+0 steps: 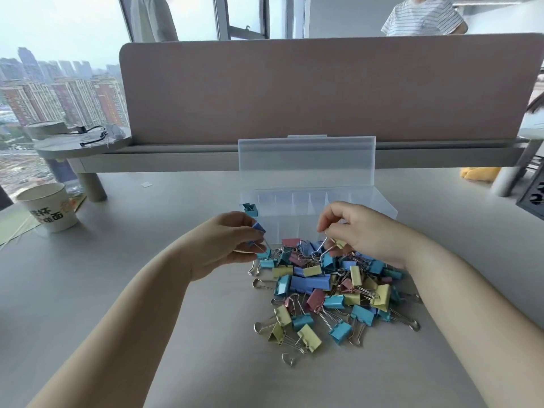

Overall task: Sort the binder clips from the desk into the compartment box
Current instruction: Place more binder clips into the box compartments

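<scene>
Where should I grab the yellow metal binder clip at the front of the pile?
Pinch the yellow metal binder clip by its yellow folded body, coming from above. It lies flat at the pile's near edge with nothing on top, while its wire handles tangle with neighbouring clips.

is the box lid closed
No, the box has its clear lid standing open behind the compartments, while a teal clip sits at its left end.

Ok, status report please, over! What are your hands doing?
Left hand pinching blue clip. Right hand pinching yellow clip. Box open, pile waiting. Nothing blocking.
</scene>
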Demonstrator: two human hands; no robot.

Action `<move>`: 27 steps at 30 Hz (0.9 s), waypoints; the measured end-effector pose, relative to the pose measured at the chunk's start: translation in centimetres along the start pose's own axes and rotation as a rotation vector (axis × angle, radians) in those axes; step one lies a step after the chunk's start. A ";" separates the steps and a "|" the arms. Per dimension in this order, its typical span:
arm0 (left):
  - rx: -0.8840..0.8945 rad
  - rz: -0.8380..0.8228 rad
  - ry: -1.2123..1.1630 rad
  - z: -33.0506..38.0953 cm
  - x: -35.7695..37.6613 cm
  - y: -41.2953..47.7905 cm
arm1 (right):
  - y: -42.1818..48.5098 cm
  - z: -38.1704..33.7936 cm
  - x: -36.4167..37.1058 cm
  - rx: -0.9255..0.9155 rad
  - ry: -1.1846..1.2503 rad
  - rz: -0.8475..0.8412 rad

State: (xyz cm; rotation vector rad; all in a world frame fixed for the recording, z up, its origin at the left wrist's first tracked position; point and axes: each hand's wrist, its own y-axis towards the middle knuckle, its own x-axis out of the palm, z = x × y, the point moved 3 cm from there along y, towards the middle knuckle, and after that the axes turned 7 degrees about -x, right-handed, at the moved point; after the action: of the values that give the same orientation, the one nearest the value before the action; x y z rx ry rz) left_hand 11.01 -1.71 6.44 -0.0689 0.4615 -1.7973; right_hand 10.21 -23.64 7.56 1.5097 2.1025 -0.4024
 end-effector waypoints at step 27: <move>0.127 0.178 1.130 -1.6 4.5 -0.3 | -2.3 -2.0 0.1 -0.061 -0.414 -0.165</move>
State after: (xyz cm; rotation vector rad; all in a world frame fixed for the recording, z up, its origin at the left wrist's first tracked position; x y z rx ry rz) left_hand 9.01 -5.44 4.16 1.0857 1.0886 -1.5428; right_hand 7.51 -23.32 9.03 1.1079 1.8917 -0.6447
